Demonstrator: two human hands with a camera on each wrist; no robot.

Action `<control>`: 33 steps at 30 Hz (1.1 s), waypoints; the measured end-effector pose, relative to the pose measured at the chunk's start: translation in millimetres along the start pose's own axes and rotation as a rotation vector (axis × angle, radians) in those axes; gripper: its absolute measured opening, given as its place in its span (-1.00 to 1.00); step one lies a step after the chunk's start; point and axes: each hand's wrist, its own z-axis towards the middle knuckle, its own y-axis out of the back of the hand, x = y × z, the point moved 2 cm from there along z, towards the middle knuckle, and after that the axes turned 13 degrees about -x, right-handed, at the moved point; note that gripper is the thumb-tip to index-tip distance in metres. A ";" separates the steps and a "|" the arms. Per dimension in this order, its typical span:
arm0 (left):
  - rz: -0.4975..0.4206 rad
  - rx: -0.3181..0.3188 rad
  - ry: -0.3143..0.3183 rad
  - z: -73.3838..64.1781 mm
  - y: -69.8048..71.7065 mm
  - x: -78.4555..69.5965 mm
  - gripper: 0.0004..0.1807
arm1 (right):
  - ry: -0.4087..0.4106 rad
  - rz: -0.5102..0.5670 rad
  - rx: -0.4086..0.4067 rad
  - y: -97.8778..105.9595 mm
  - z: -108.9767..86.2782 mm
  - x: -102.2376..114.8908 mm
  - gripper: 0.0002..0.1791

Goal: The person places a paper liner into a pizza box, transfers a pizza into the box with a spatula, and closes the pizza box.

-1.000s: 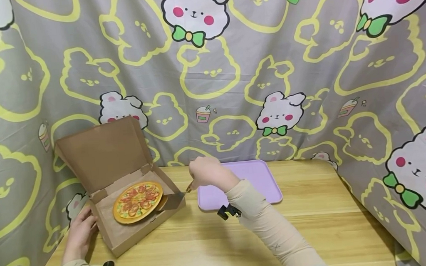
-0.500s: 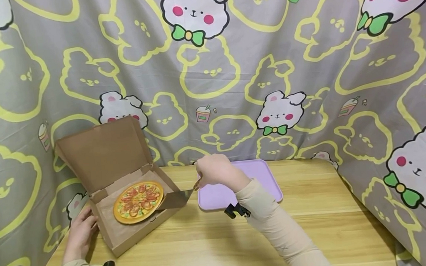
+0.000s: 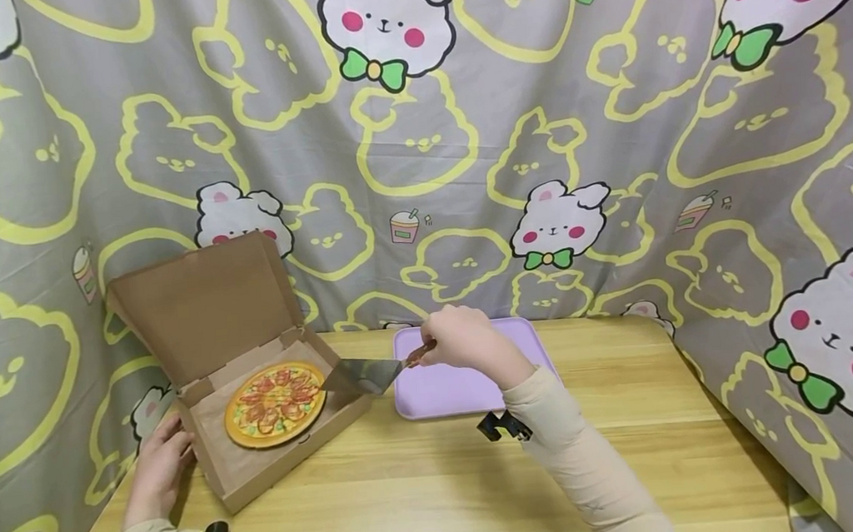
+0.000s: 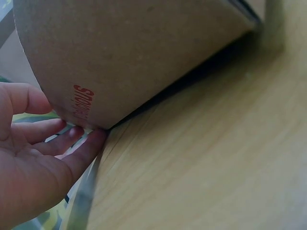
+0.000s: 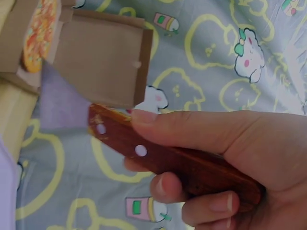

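Right grip [image 3: 466,342] round the spatula handle [image 5: 182,167] (left grip [image 3: 160,466] loose against the cardboard box [image 4: 115,52])

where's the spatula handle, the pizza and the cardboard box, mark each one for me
spatula handle [image 5: 175,160], right wrist view: on its wooden side, between thumb and fingers
pizza [image 3: 275,404], head view: middle of its topped face
cardboard box [image 4: 129,57], left wrist view: outer wall bearing red lettering
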 end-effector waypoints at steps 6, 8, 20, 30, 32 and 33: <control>-0.007 -0.005 0.006 -0.5 -0.9 -0.7 -0.28 | -0.007 0.066 -0.088 -12.8 -10.6 -14.2 -0.80; -0.005 -0.004 0.000 0.1 -0.7 -0.4 -0.28 | -0.008 0.089 -0.123 -17.6 -15.2 -18.8 -0.80; -0.032 0.008 0.008 -0.7 0.3 0.5 -0.26 | -0.055 0.126 -0.317 -41.7 -42.7 -38.2 -0.80; -0.055 0.032 0.005 -1.8 2.2 -4.1 -0.25 | -0.099 0.138 -0.392 -52.2 -61.7 -55.3 -0.80; -0.063 0.032 0.009 -1.8 3.1 -6.1 -0.25 | -0.105 0.129 -0.401 -53.1 -65.4 -59.8 -0.79; -0.063 0.029 0.007 -1.8 3.3 -7.3 -0.25 | -0.111 0.124 -0.406 -53.6 -67.2 -62.5 -0.79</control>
